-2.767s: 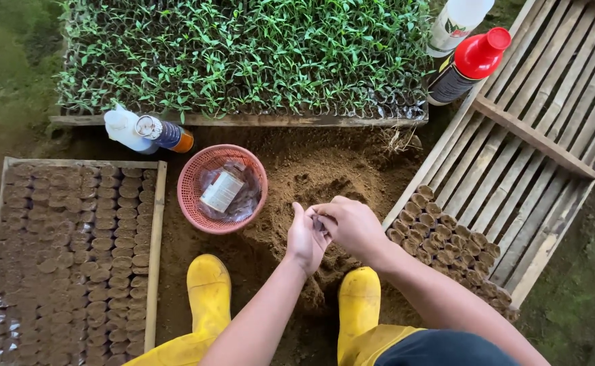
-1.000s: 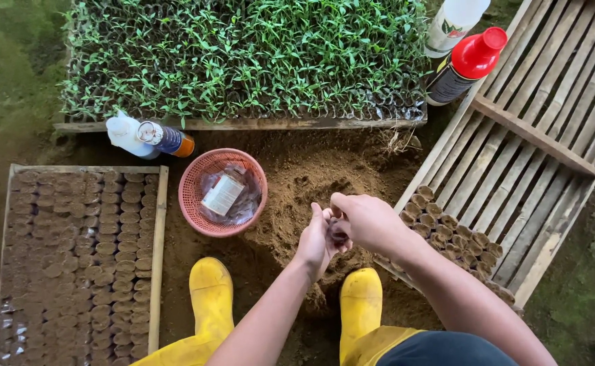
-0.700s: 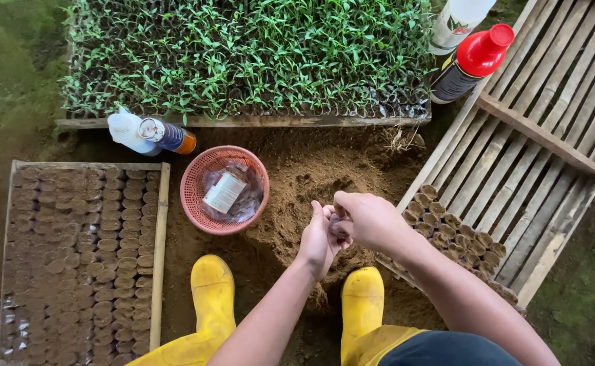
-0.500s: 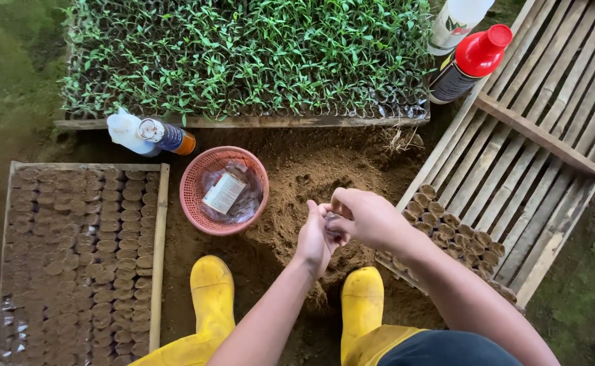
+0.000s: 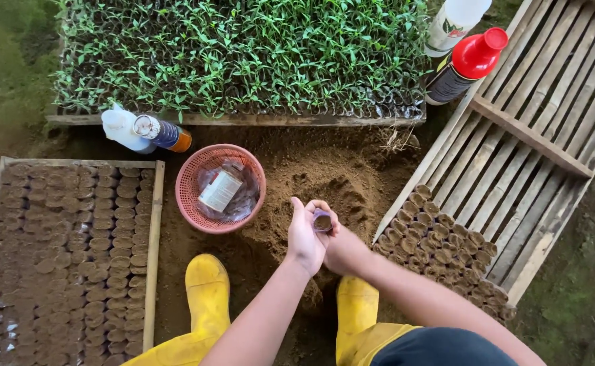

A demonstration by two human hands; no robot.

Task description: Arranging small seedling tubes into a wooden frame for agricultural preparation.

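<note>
Above the mound of loose brown soil (image 5: 314,179), between the yellow boots (image 5: 206,295), the left hand (image 5: 305,237) held a small plastic seedling pot (image 5: 322,221), thumb and fingers curled round it with the palm partly open. The right hand (image 5: 341,252) had dropped lower than a moment earlier, when it was raised over the pot's mouth; it now lay tucked beneath and behind the left, and I cannot tell how far it was closed or whether it held soil. That shift suggested one filling stroke was finished. Filled pots stood in the wooden tray (image 5: 153,224) at left and on the slatted rack (image 5: 514,129) at right; a pink basket (image 5: 190,203) sat nearby.
</note>
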